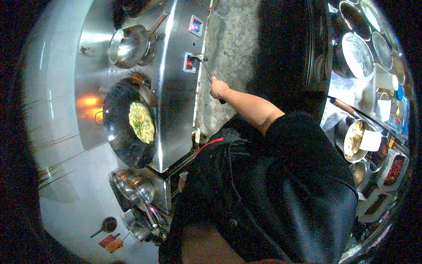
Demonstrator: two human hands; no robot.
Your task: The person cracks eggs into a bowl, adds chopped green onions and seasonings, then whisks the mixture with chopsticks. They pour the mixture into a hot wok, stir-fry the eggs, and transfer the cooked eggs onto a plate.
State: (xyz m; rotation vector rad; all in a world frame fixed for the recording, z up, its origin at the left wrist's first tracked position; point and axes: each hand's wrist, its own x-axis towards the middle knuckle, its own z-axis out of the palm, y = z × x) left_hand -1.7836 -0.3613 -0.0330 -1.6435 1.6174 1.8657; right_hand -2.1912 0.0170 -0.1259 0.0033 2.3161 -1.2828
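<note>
My right hand (219, 87) grips the handle of a metal ladle (206, 67). The ladle's bowl is in front of the stove's steel front panel, beside a small lit window (189, 62). My left hand cannot be made out in the view. Before me a dark wok (115, 132) sits on the steel stove (176, 125). A flat, yellowish egg-like mass with green bits (141, 122) lies in the wok, apart from the ladle. Beside the wok's rim is a bamboo wok brush (138, 78).
A hammered steel pot (130, 46) with a wooden-handled pan stands farther along the stove. Steel bowls (141, 189) stand on the wok's other side. Behind me, a counter bears a large pot (357, 57), a bowl of pale pieces (352, 142) and several containers. Concrete floor (230, 36) runs between.
</note>
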